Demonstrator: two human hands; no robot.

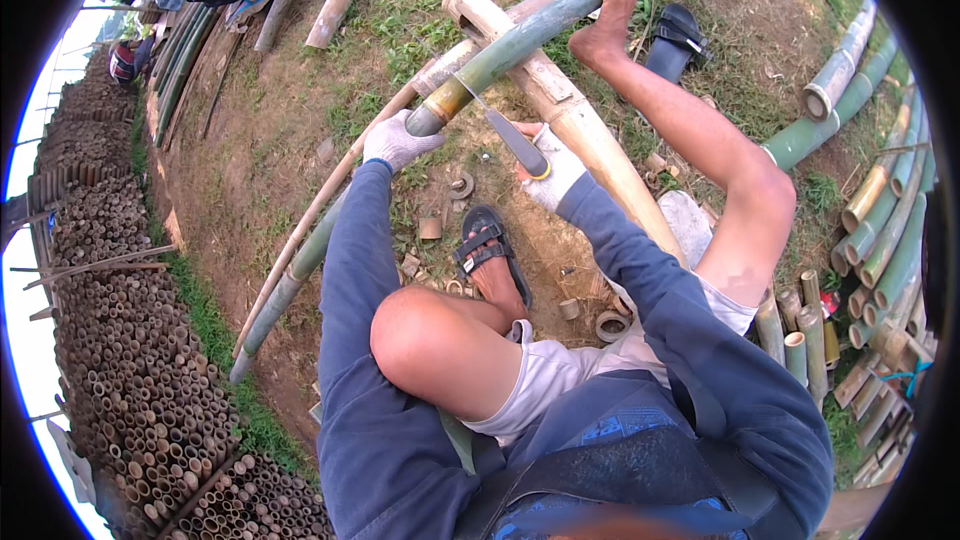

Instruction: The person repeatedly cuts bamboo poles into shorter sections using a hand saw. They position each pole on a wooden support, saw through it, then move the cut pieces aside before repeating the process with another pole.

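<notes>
A green bamboo pole point(545, 32) lies slantwise across a pale split bamboo support point(560, 105). My left hand point(400, 143), in a whitish work glove, is closed around the pole's near cut end. In my gloved right hand point(553, 172) is a hand saw point(517, 143) with a dark grey handle and a yellow ring at its butt. Its thin blade reaches up to the pole, against a brownish band just beyond my left hand. Whether the blade has cut into the bamboo I cannot tell. My bare right foot point(612, 10) presses on the pole farther up.
Cut bamboo rings point(612, 325) and offcuts lie on the dirt around my sandalled left foot point(490, 255). A loose sandal point(675, 40) sits beyond my bare foot. Stacked bamboo sections point(130, 370) line the left; more poles point(890, 220) lie at right. Another long pole point(290, 285) slants below my left arm.
</notes>
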